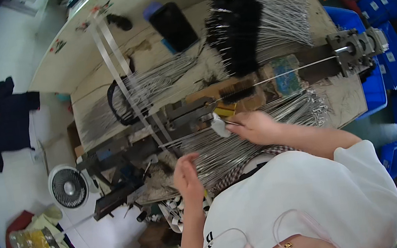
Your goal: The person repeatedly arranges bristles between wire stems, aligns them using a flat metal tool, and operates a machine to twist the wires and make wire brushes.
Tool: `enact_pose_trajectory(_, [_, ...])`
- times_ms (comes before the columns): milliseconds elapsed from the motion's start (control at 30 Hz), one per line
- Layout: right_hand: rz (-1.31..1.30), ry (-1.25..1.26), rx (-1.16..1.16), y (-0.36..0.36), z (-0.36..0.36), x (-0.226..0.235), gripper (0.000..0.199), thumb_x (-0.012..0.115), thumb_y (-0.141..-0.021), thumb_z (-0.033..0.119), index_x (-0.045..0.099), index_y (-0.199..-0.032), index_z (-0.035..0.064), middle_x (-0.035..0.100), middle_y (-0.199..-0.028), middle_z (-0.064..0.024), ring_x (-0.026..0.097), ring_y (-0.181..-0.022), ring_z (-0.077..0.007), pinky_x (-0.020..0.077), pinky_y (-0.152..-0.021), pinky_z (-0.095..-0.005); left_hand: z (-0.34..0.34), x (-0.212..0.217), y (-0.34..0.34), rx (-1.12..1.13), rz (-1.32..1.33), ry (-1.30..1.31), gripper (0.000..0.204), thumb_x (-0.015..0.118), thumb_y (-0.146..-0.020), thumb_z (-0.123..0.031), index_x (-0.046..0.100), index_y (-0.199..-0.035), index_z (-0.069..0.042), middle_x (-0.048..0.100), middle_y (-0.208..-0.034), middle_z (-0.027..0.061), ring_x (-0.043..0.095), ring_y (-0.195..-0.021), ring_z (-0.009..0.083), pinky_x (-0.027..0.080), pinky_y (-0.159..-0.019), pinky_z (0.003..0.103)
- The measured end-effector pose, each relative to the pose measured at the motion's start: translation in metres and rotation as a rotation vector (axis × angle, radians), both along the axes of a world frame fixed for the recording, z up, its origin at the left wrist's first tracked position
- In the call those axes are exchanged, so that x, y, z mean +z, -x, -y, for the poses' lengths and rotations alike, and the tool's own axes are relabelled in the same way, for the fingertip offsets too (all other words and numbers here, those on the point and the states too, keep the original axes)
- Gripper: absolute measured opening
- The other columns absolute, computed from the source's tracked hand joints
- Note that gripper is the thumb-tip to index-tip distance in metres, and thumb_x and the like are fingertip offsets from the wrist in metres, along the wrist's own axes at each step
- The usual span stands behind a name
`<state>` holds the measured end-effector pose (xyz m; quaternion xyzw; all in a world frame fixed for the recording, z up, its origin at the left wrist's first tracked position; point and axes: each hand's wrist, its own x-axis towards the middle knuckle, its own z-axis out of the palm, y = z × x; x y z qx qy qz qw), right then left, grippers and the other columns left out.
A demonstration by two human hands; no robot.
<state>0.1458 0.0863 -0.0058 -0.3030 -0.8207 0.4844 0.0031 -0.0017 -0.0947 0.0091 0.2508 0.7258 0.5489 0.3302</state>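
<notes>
Twisted wire lies along the brush-twisting machine, its end pinched between right hand fingertips; left hand, fingers loose, hovers over wire bundle; feeding step, next needs straight alignment.

Wire bundles crowding the machine

A worn wooden workbench was seen, on which a long metal machine had been laid along its length. Bundles of thin metal wires were spread on the near side, and more wires were fanned at the far side beside a heap of black brushes. A black rectangular container was set near them.
</notes>
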Motion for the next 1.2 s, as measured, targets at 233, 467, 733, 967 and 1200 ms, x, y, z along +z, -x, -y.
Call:
enact_pose_trajectory(233, [0.137, 0.158, -0.018, 0.000, -0.021, 0.005, 0.047, 0.042, -0.090, 0.046, 0.056, -0.095, 0.0017, 0.061, -0.086, -0.0177, 0.058, -0.084, -0.0342, 0.0448, -0.073, -0.0391, -0.037, 0.005, -0.004, -0.245, -0.484, -0.110, 0.026, 0.052, -0.088, -0.017, 0.056, -0.108, -0.002, 0.048, -0.067, -0.0017, 0.042, -0.055, 0.0105, 0.037, -0.053, 0.023])
enact_pose_trajectory(467, [-0.371, -0.282, -0.068, -0.027, -0.074, 0.074, 0.013, 0.056, -0.082, 0.007, 0.059, -0.094, 0.0057, 0.057, -0.080, -0.0043, 0.052, -0.069, -0.0159, 0.0404, -0.061, -0.0279, -0.088, 0.028, -0.027, -0.687, -1.442, -0.111, 0.041, 0.066, -0.074, -0.036, 0.059, -0.106, -0.012, 0.052, -0.067, 0.0002, 0.051, -0.055, 0.0178, 0.041, -0.049, 0.027])
enact_pose_trajectory(733, [-0.021, -1.054, 0.226, -0.057, -0.087, 0.057, 0.035, 0.061, -0.067, 0.010, 0.060, -0.102, 0.0151, 0.055, -0.080, 0.0012, 0.056, -0.075, -0.0159, 0.0378, -0.070, -0.0329, -0.029, 0.038, 0.017, -0.074, -1.083, -0.127, 0.028, 0.065, -0.075, -0.016, 0.053, -0.096, -0.002, 0.057, -0.071, 0.0095, 0.056, -0.054, 0.0218, 0.044, -0.044, 0.032])
enact_pose_trajectory(967, [-0.199, -1.227, -0.190, -0.048, -0.163, 0.052, 0.043, 0.056, -0.074, 0.002, 0.054, -0.116, 0.0093, 0.057, -0.085, -0.0084, 0.056, -0.075, -0.0246, 0.0422, -0.066, -0.0350, -0.027, 0.048, 0.008, -0.181, -0.369, -0.151, 0.054, 0.030, -0.091, -0.055, 0.049, -0.101, -0.005, 0.044, -0.075, -0.0010, 0.038, -0.062, 0.0046, 0.027, -0.050, 0.019])
enact_pose_trajectory(1200, [-0.497, -0.437, -0.644, -0.106, -0.183, 0.090, 0.026, 0.047, -0.092, 0.017, 0.054, -0.116, 0.0084, 0.058, -0.098, -0.0025, 0.050, -0.075, -0.0097, 0.0397, -0.076, -0.0225, -0.068, 0.059, 0.003, -0.483, -0.632, 0.093, 0.009, 0.059, -0.083, -0.011, 0.057, -0.083, -0.002, 0.059, -0.074, 0.0106, 0.058, -0.064, 0.0230, 0.045, -0.057, 0.031])
